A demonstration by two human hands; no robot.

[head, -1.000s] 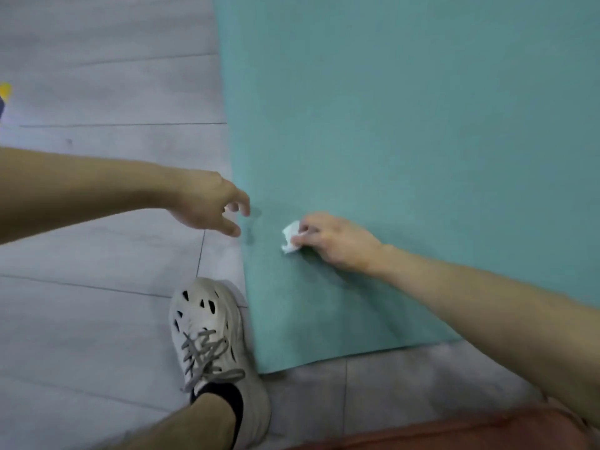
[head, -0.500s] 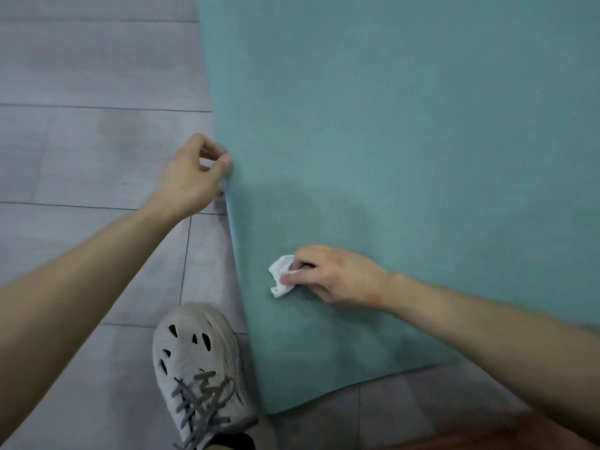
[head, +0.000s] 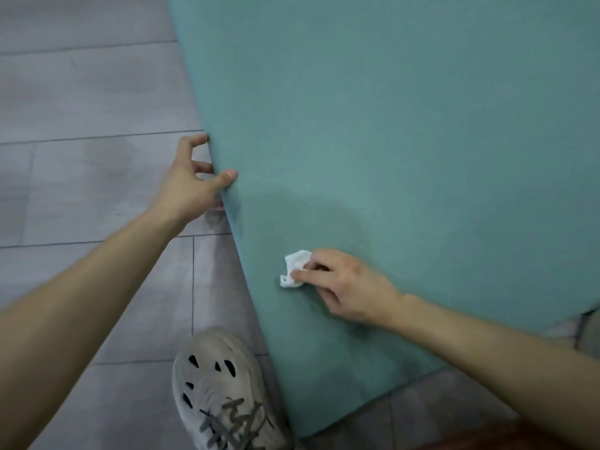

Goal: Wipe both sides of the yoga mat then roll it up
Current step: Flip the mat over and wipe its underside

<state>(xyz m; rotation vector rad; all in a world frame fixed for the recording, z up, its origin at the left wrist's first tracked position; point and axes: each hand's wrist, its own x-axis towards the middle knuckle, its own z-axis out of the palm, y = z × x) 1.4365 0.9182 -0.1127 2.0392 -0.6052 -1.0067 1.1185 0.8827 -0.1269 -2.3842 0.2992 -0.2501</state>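
My left hand (head: pixel 191 183) pinches the left edge of the teal yoga mat (head: pixel 389 141), thumb on top, fingers tucked under. The mat lies spread on the grey tiled floor (head: pixel 81 190). My right hand (head: pixel 344 284) pinches a crumpled white wipe (head: pixel 294 269) against the mat's surface, near its lower end. My shoe (head: pixel 220 391) sits just beside the mat's edge.

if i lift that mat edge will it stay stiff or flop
Probably floppy: the mat looks thin, and its edge seems to curl up where the left hand pinches it. Likely light too, since a pinch alone raises it.
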